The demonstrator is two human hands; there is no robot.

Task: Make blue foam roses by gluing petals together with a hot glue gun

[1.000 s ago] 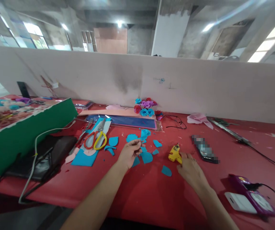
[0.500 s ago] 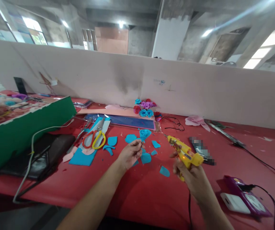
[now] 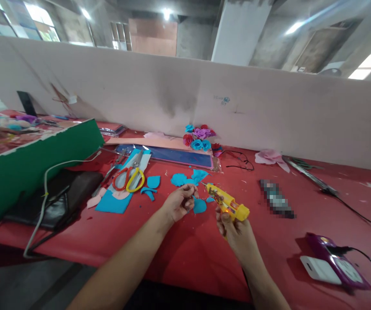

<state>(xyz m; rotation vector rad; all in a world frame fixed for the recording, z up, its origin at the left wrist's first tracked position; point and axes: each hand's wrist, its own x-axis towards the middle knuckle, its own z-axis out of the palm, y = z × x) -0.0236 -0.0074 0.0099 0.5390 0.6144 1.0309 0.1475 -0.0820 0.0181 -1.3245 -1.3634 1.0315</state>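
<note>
My left hand [image 3: 179,203] is closed in a pinch on the base of a blue crepe-paper flower [image 3: 199,174], whose flared top shows above the fingertips. My right hand [image 3: 232,227] grips a yellow glue gun [image 3: 227,201], its nozzle pointing left, close to my left fingertips. From this angle I cannot tell whether the nozzle touches the paper. Loose blue petals lie around my left hand, among them a rounded petal [image 3: 199,206] just below it and another petal [image 3: 178,179] behind it.
Scissors [image 3: 129,180] with red and yellow handles lie on blue paper [image 3: 114,206] to the left. Finished paper flowers [image 3: 201,137] stand by the partition. Eyeglasses [image 3: 241,161], a blurred dark object [image 3: 276,198] and a purple power strip [image 3: 343,267] are on the right.
My right hand has brought the glue gun left, its nozzle now near my left fingertips. My left hand keeps its pinch on the blue flower. The view has tilted slightly down.
</note>
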